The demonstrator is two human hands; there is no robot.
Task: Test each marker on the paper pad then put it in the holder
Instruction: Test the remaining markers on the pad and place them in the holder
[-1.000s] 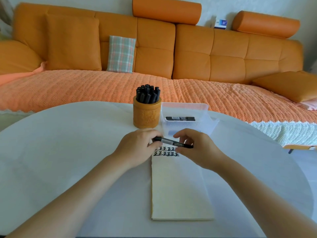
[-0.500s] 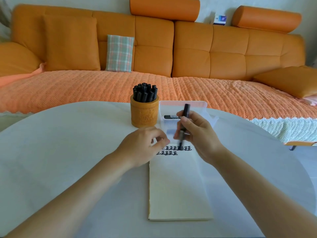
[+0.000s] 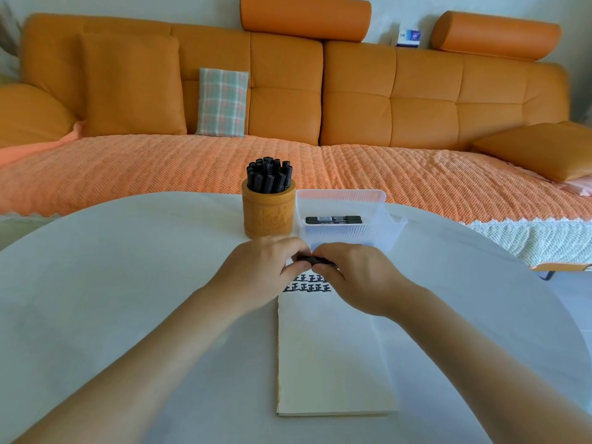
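White round table (image 3: 128,283): my left hand (image 3: 256,270), right hand (image 3: 355,277) pinch black marker (image 3: 312,260) over cream paper pad (image 3: 330,363); likely capping; next, into bamboo holder (image 3: 268,216).

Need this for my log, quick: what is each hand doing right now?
Left hand: closed, pinching one end of the black marker.
Right hand: closed, gripping the marker's other end.

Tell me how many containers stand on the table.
2. The wooden holder, packed with black markers, stands beyond the left hand; the clear tray sits just right of it. None seems hidden.
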